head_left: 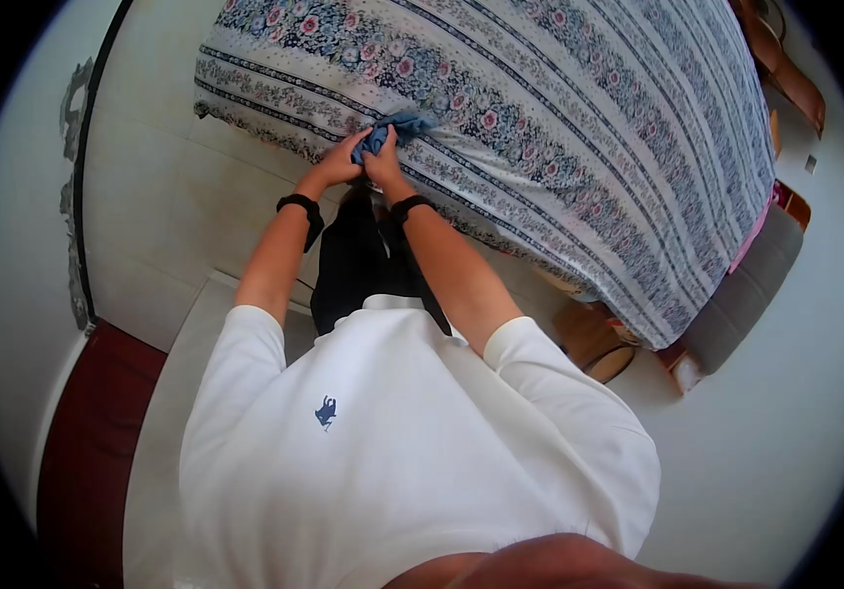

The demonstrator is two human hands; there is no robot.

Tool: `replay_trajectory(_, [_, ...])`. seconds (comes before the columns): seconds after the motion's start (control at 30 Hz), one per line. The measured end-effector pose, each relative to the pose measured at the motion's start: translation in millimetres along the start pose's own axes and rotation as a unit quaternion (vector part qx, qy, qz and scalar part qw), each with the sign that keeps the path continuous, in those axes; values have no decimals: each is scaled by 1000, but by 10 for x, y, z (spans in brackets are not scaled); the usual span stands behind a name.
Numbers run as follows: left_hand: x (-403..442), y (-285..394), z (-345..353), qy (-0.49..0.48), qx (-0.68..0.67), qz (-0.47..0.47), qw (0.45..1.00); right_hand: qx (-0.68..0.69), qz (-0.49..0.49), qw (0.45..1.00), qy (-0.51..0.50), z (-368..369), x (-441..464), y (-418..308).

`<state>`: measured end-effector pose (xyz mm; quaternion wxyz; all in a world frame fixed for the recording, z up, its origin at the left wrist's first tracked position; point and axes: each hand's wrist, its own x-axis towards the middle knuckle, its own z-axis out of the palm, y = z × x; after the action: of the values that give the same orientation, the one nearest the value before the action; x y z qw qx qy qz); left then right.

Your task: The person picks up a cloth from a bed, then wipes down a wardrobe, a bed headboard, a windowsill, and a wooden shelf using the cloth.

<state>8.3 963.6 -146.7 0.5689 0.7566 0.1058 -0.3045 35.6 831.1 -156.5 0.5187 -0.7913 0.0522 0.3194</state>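
A crumpled blue cloth [394, 130] is bunched up at the near edge of a bed-like surface covered with a flower-patterned, striped sheet [500, 108]. My left hand [339, 163] grips the cloth from the left, fingers closed on it. Close beside it, my right hand [382, 163] is closed on the same cloth, with its thumb on top. Part of the cloth lies on the sheet beyond my hands. The fingertips are partly hidden by the fabric. Both wrists wear black bands.
A grey padded headboard or cushion [746, 290] stands at the right end of the sheet. Brown wooden furniture [785, 74] is at the upper right, and a round-rimmed wooden piece [598, 348] sits below the sheet's edge. Pale floor tiles [147, 196] and a dark red panel [98, 452] lie to the left.
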Motion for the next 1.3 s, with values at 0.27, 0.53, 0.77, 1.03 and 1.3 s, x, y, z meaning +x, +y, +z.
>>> replay_trajectory(0.27, [177,624,1059,153,240,-44,957,-34,-55,979,-194,-1722,-493,463])
replay_trajectory(0.53, [428,1243,2118,41,230,157,960,-371,113,910,150,-2693,-1475,1322])
replay_trajectory(0.77, [354,1241,1640,163,252,138,944,-472,184,862,-28,-2516,-1694,1635])
replay_trajectory(1.03, [417,1165,-205,220,383,255,860,-493,166,854,0,-2552,-1438,1403])
replay_trajectory(1.3, [598,1551,-886,117,437,297,841,-257,59,956,131,-1888,-991,815])
